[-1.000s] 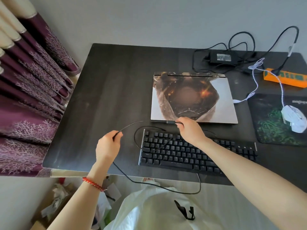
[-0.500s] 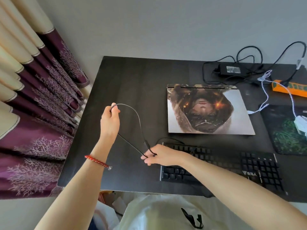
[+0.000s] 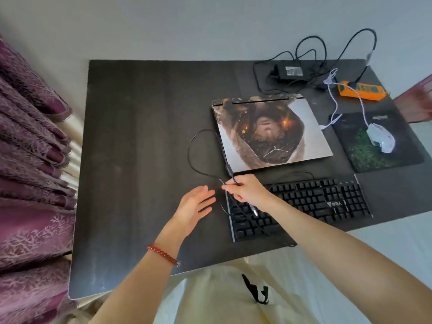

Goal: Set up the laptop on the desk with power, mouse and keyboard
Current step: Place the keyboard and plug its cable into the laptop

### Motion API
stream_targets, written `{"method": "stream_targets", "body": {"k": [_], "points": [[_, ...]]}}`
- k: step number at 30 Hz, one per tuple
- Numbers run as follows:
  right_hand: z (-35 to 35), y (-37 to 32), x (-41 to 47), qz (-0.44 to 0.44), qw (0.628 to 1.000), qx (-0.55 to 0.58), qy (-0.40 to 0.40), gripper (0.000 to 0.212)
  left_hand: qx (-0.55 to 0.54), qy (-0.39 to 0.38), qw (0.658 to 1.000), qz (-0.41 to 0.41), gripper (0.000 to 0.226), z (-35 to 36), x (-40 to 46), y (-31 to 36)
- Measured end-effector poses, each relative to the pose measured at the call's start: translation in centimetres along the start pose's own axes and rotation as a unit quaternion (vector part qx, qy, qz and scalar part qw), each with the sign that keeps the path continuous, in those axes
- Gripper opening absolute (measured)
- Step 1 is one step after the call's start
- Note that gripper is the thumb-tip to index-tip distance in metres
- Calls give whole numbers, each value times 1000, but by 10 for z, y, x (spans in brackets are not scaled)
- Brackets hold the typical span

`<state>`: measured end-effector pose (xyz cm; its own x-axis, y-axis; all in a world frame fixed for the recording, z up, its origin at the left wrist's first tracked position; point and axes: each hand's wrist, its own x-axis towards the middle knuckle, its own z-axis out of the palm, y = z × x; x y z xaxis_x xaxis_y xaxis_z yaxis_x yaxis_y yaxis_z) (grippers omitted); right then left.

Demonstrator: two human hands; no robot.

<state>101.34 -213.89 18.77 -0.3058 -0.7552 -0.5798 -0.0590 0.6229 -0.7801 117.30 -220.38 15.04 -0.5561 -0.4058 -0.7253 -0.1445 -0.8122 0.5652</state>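
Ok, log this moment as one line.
right hand: pinches keyboard cable | left hand: open, empty | laptop: closed | keyboard: unplugged

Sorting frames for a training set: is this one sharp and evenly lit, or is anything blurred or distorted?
Head view: mostly sharp around the laptop and keyboard; wide-angle lens skews the desk edges; soft daylight sheen on its left side; reddish thing at the right edge is motion-blurred.

Grey wall [image 3: 210, 24], purple curtain [image 3: 30, 160] left.
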Motion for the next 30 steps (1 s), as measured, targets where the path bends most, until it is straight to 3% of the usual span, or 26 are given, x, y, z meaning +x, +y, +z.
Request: {"method": "stream_targets", "body": {"k": [4, 7, 10, 13, 16, 22, 30], "points": [[-12, 14, 0, 0, 999, -43, 33, 21, 21, -12, 999, -40, 12, 26, 10, 4], [-35, 31, 7, -69, 954, -268, 119, 26, 36, 16, 998, -43, 13, 35, 10, -4], [-53, 42, 20, -38, 894, -445, 35, 30, 64, 57, 996, -32, 12, 38, 9, -16], [-53, 45, 32, -27, 844, -534, -35, 33, 89, 120, 989, -9, 14, 42, 6, -25], [-52, 51, 37, -80, 834, -545, -39, 28, 95, 171, 981, -1, 17, 42, 1, -35], [-51, 57, 42, -99, 843, -525, -60, 26, 105, 232, 967, -1, 17, 30, -10, -50], [-57, 45, 38, -93, 899, -424, -67, 26, -31, 311, 949, 37, 24, 21, -13, -39]]}}
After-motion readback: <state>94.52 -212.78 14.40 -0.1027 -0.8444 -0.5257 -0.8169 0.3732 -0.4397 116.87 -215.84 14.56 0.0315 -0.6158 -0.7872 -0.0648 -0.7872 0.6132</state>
